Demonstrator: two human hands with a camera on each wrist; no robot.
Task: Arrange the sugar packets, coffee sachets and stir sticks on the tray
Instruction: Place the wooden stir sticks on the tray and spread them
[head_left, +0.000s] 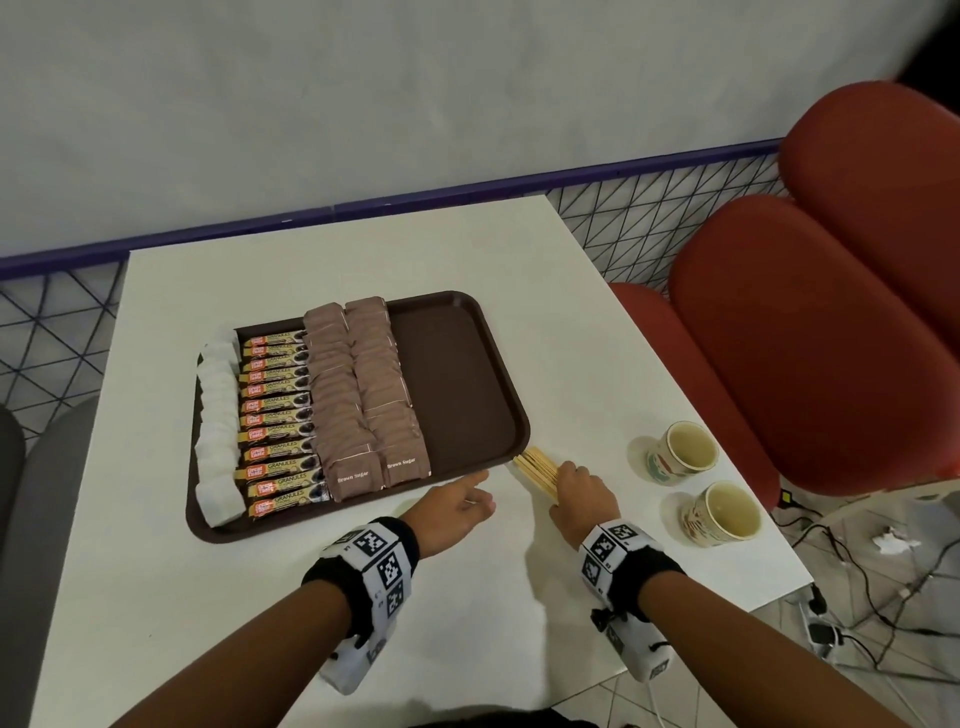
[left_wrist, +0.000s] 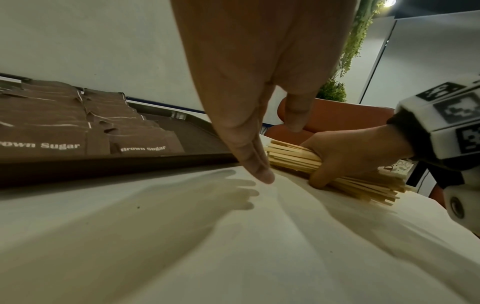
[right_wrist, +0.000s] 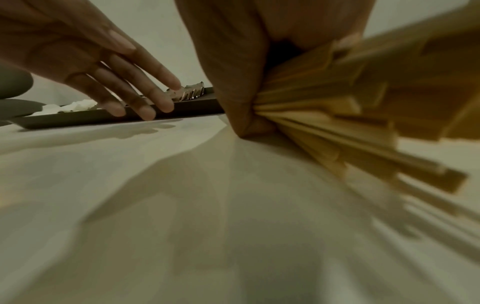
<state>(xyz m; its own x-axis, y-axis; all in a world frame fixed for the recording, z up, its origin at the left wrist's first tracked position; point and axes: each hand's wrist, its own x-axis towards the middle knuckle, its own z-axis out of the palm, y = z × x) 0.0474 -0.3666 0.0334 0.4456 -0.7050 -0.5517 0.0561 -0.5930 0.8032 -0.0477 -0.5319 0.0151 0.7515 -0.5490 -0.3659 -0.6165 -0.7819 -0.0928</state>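
Observation:
A dark brown tray (head_left: 462, 374) lies on the white table. It holds a row of white sugar packets (head_left: 218, 426), a row of coffee sachets (head_left: 278, 421) and two rows of brown sugar packets (head_left: 363, 395); its right part is bare. My right hand (head_left: 576, 493) grips a bundle of wooden stir sticks (head_left: 537, 470) on the table just off the tray's near right corner. The same bundle of stir sticks (left_wrist: 293, 159) shows in the left wrist view. My left hand (head_left: 457, 501) hovers open near the tray's front rim, fingers straight, holding nothing.
Two paper cups (head_left: 683, 452) (head_left: 722, 512) stand on the table to the right of my right hand. Red chairs (head_left: 810, 338) sit past the table's right edge, with cables (head_left: 852, 613) on the floor. A wall runs behind the table.

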